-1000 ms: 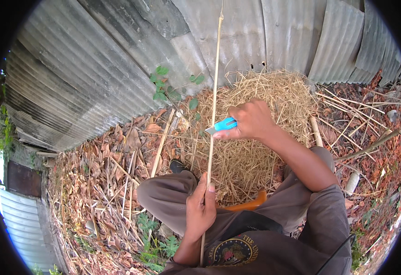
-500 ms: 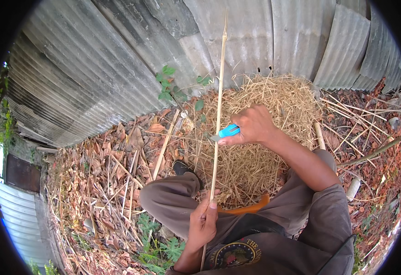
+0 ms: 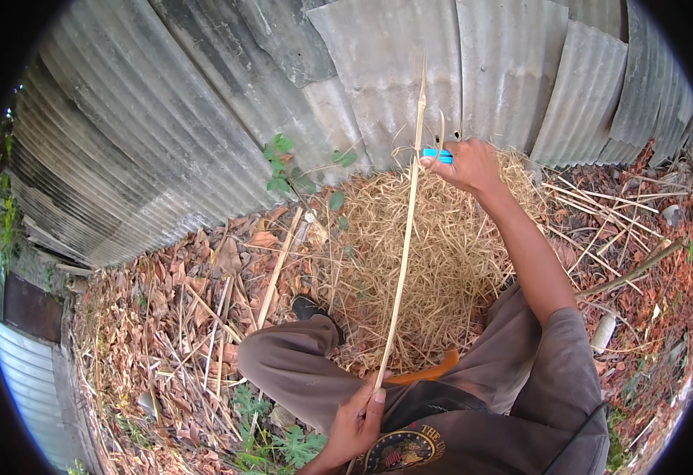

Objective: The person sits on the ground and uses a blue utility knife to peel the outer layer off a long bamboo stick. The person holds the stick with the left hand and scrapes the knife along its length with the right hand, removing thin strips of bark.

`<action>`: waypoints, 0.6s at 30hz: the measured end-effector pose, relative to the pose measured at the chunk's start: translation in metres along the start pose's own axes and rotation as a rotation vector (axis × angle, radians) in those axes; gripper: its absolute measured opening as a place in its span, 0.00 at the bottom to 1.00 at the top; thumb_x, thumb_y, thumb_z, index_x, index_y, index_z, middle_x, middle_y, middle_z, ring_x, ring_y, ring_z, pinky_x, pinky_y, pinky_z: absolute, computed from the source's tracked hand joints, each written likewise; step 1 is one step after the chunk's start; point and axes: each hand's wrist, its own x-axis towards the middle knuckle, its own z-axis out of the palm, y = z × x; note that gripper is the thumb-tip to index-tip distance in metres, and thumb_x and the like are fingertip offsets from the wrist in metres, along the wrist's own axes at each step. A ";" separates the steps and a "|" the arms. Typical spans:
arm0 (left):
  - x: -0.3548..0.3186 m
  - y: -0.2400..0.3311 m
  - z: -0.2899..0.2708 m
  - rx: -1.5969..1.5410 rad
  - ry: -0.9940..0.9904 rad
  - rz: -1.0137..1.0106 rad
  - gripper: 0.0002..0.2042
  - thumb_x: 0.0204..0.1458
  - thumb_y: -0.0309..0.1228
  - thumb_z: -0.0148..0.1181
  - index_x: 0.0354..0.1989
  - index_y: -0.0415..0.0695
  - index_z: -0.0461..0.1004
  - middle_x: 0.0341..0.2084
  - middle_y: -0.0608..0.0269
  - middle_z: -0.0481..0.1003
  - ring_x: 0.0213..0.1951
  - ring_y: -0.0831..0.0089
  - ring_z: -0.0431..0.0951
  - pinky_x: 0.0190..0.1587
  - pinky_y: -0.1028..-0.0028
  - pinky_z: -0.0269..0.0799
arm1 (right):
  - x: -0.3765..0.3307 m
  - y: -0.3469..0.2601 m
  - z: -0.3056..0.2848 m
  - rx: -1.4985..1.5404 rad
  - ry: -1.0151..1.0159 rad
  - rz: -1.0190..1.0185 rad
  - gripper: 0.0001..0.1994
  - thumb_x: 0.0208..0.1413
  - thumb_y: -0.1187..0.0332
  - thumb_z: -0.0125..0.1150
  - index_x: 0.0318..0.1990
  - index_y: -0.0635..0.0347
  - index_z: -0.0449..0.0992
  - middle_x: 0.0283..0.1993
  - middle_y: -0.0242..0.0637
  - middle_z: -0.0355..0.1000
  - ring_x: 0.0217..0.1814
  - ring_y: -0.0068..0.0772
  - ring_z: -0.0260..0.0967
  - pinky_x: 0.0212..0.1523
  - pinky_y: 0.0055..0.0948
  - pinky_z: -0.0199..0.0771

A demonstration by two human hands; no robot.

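Note:
A long, thin bamboo strip (image 3: 404, 273) slants up from my lap toward the corrugated metal wall. Near my waist my left hand (image 3: 356, 419) is closed around its lower part, thumb on top. My right hand (image 3: 473, 165), arm stretched out, grips a blue utility knife (image 3: 439, 156) against the strip's upper part. The blade is hidden at this moment. A thin curled shaving (image 3: 442, 127) rises beside the knife.
A heap of pale shavings (image 3: 433, 261) lies in front of my legs. Corrugated metal sheets (image 3: 386, 87) stand behind it. Dry leaves (image 3: 172, 317) and loose sticks cover the ground at left; more thin sticks (image 3: 599, 214) lie at right. A leafy plant (image 3: 283, 170) grows by the wall.
My right hand has slid the knife up along the strip, away from me. A curled shaving now shows there. The strip's far end has tilted to the right, while my left hand keeps its hold.

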 end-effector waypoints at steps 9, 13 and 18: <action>-0.027 -0.002 -0.002 -0.022 -0.101 -0.150 0.18 0.64 0.31 0.44 0.59 0.37 0.64 0.16 0.80 0.56 0.20 0.90 0.53 0.23 0.85 0.47 | 0.000 0.077 0.003 -0.180 0.024 0.011 0.40 0.43 0.23 0.43 0.23 0.57 0.79 0.14 0.40 0.69 0.21 0.43 0.72 0.23 0.42 0.70; -0.039 -0.001 -0.006 0.034 -0.079 -0.215 0.17 0.64 0.30 0.43 0.58 0.37 0.64 0.15 0.80 0.55 0.19 0.90 0.52 0.21 0.85 0.46 | -0.004 0.086 0.020 -0.195 0.044 -0.113 0.39 0.40 0.22 0.46 0.21 0.54 0.78 0.13 0.38 0.68 0.19 0.42 0.71 0.22 0.42 0.70; -0.054 -0.001 -0.019 0.006 -0.107 -0.265 0.21 0.63 0.41 0.44 0.56 0.38 0.68 0.51 0.48 0.72 0.55 0.58 0.69 0.57 0.65 0.60 | -0.019 0.090 0.031 -0.216 -0.001 -0.214 0.38 0.38 0.22 0.47 0.17 0.54 0.75 0.11 0.38 0.67 0.16 0.44 0.69 0.21 0.43 0.68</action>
